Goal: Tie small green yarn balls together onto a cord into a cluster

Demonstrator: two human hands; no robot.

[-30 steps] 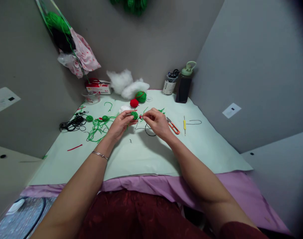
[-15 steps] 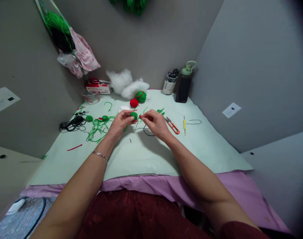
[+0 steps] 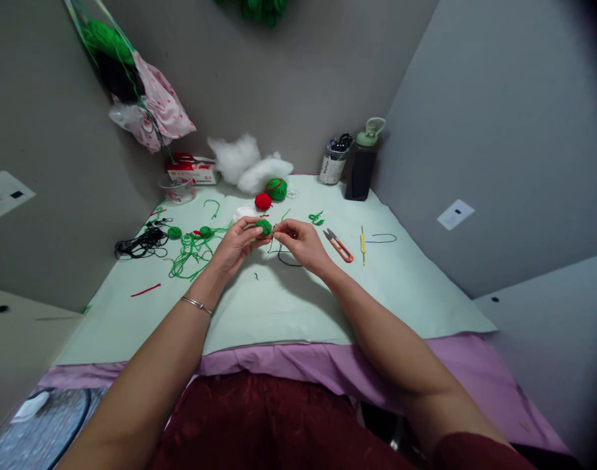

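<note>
the right hand (image 3: 301,241), pinched together, has drawn in close beside the green ball (image 3: 263,226) gripped by the left hand (image 3: 234,245), seemingly working right at it.

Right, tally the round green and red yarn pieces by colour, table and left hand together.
Green: 4 (round green yarn piece in the left hand; large green yarn ball with red strand; small green ball beside the tangled black cords; another small green ball by the loose green strands)
Red: 1 (round red yarn ball)
Total: 5
</note>
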